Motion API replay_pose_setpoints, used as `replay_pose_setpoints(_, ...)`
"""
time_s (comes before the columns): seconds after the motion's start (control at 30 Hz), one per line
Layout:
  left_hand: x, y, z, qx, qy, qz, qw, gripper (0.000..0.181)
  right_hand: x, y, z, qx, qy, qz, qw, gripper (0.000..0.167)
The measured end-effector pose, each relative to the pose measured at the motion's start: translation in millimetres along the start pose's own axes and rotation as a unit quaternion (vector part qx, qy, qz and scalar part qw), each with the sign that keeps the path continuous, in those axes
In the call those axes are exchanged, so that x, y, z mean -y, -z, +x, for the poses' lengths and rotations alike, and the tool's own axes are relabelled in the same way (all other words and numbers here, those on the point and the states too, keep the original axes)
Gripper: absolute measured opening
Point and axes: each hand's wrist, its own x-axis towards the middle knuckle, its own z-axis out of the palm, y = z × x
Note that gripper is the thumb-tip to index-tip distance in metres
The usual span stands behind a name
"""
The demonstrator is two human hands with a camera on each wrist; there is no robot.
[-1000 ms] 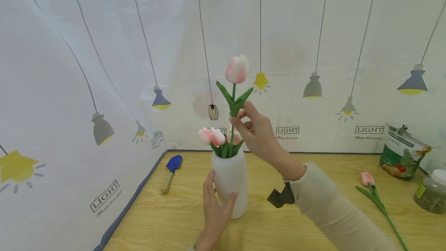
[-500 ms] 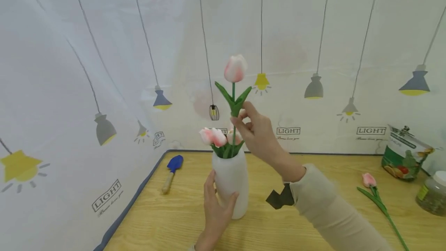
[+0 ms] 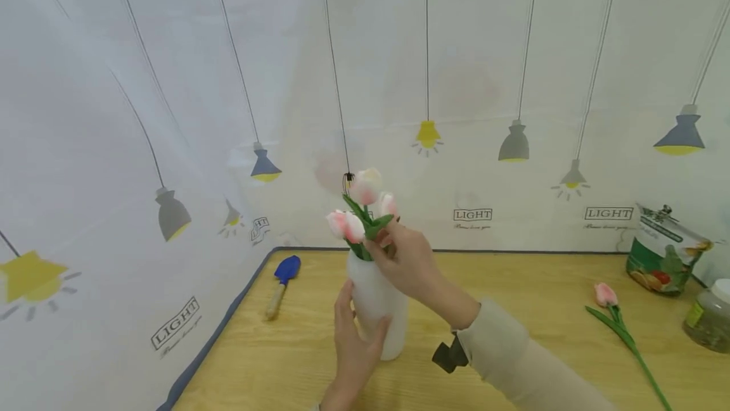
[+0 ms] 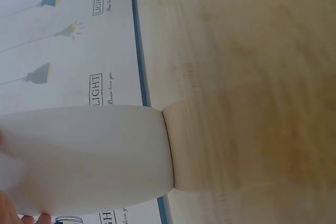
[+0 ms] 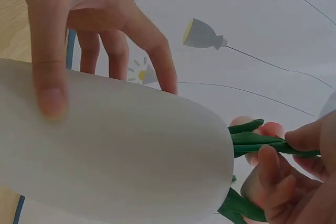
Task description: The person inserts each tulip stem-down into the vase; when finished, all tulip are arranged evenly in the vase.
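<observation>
A white vase (image 3: pixel 381 309) stands upright on the table, with several pink-and-white tulips (image 3: pixel 345 225) in its mouth. My left hand (image 3: pixel 358 354) holds the vase low on its left side, thumb in front and fingers spread round the wall. Just above the rim, my right hand (image 3: pixel 412 263) pinches one tulip (image 3: pixel 365 187) by its green stem and leaves; that bloom stands above the others. In the right wrist view, green stems (image 5: pixel 256 143) run into the vase mouth between thumb and fingers. The lower stems are hidden inside the vase, whose base (image 4: pixel 152 150) rests on the wood.
A blue trowel (image 3: pixel 283 281) with a wooden handle lies at the left. Over on the right lies a single tulip (image 3: pixel 618 322), near a green-and-white bag (image 3: pixel 664 252) and a lidded clear jar (image 3: pixel 710 319). Printed cloth walls border the wooden table (image 3: pixel 502 309) behind and left.
My right hand has moved down and slightly left, lowering the pinched tulip so its bloom sits much closer to the others. The left hand stays on the vase.
</observation>
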Motion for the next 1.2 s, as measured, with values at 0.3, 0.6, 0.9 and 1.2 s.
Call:
replay_pose_setpoints(0.3, 0.5, -1.9, -0.5, 0.009, 0.018, -0.006, 0.9998, 0.082, -11.2, -2.6, -11.1, -0.065, 0.056, -0.040, 0.9956, 0.017)
replay_pose_setpoints(0.6, -3.6, 0.4, -0.2, 0.021, 0.044, -0.006, 0.9988, 0.082, -21.6, -6.1, -20.4, -0.135, 0.057, -0.109, 0.9831, 0.014)
replay_pose_setpoints(0.9, -0.9, -1.8, -1.2, 0.017, 0.040, -0.006, 0.9990, 0.083, -28.1, -13.3, -28.7, -0.099, -0.079, -0.102, 0.9867, 0.020)
replay_pose_setpoints(1.2, 0.4, -1.5, -2.9, 0.016, 0.036, -0.011, 0.9992, 0.083, -32.5, -6.4, -23.2, 0.008, -0.235, 0.048, 0.9707, 0.024)
